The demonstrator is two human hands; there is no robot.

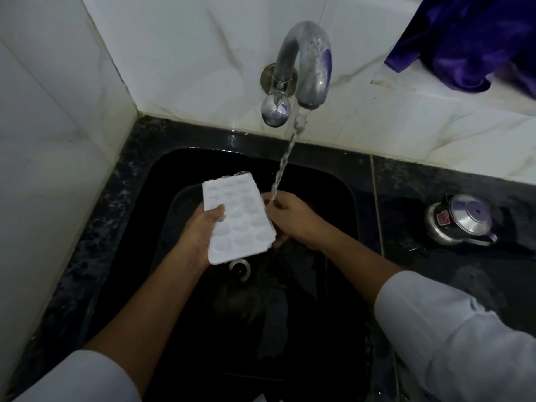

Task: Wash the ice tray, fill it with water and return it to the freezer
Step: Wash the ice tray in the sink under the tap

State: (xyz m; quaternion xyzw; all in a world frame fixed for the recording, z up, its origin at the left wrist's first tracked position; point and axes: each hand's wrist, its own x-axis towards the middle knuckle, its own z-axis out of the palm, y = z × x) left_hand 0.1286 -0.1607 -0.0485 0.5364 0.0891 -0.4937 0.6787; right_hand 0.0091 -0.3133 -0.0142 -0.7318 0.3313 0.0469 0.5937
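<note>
Dead centre of the frame, the white plastic ice tray [240, 219] is held tilted above the black sink basin [333, 181], hollows facing up. The left hand [200, 230] grips its left edge, thumb on top. The right hand [293, 219] clasps the right edge, fingers curled beneath. A thin water stream [285, 158] from the curved chrome tap [307, 59] lands on that right hand, just beside the tray. At centre right, a shiny lidded steel pot [461, 219] sits on the dark stone counter [406, 181]. At upper right hangs a purple cloth [470, 39].
</note>
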